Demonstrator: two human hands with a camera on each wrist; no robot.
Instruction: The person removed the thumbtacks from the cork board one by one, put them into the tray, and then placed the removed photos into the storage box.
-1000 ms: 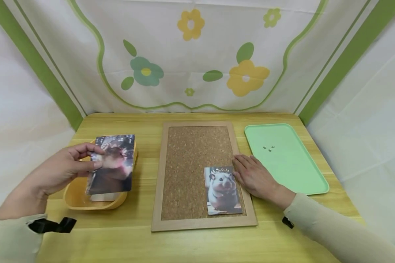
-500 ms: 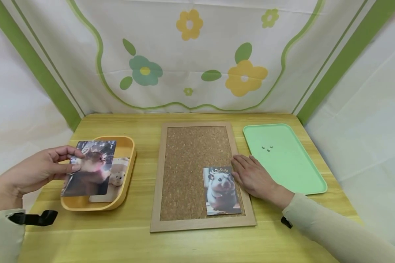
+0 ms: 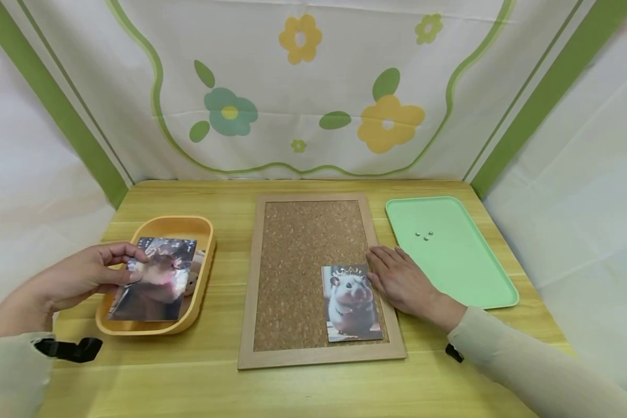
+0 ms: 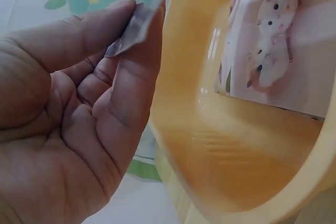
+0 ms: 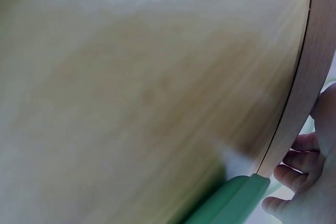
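Between thumb and fingers, my left hand (image 3: 96,273) pinches the edge of a dark photo card (image 3: 159,278) over the yellow basket (image 3: 202,226). Inside that basket, the left wrist view shows another photo card (image 4: 299,45) with two pale hamsters. My right hand (image 3: 404,281) rests on the right side of the cork board's wooden frame (image 3: 368,223), its fingers fairly straight. Beside its thumb, a photo card of a crowned white hamster (image 3: 352,305) lies on the cork board (image 3: 298,278), in the lower right corner.
A green tray (image 3: 465,267) stands right of the board, with several small silvery pieces (image 3: 425,236) on it. The wooden table (image 3: 230,389) carries everything. A white flowered cloth (image 3: 292,87) hangs behind.
My left hand has moved left with the dark card, then slightly right and lower over the basket. The right hand stays in place.
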